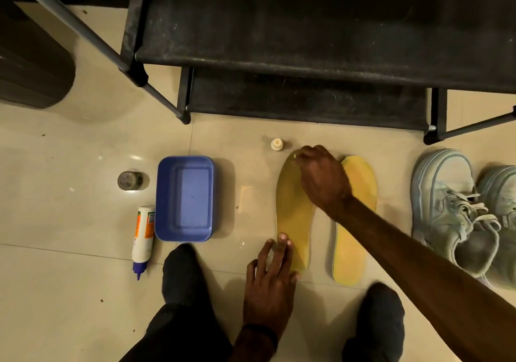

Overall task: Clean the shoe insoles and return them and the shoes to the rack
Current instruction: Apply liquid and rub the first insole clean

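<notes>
Two yellow insoles lie side by side on the tiled floor. My left hand (269,283) rests with spread fingers on the heel end of the left insole (293,216), pressing it down. My right hand (321,177) is curled over that insole's toe end, where a few pale flecks show; whatever is under its fingers is hidden. My right forearm crosses over the right insole (354,244). A pair of pale grey-blue sneakers (452,211) stands to the right. The black shoe rack (307,40) is just beyond the insoles.
A blue plastic tub (184,198) sits to the left, with a white squeeze bottle (143,236) lying beside it and a small glass jar (129,180) further left. A small cream cap (277,144) stands near the insole's toe. My dark-socked feet (181,272) flank the insoles.
</notes>
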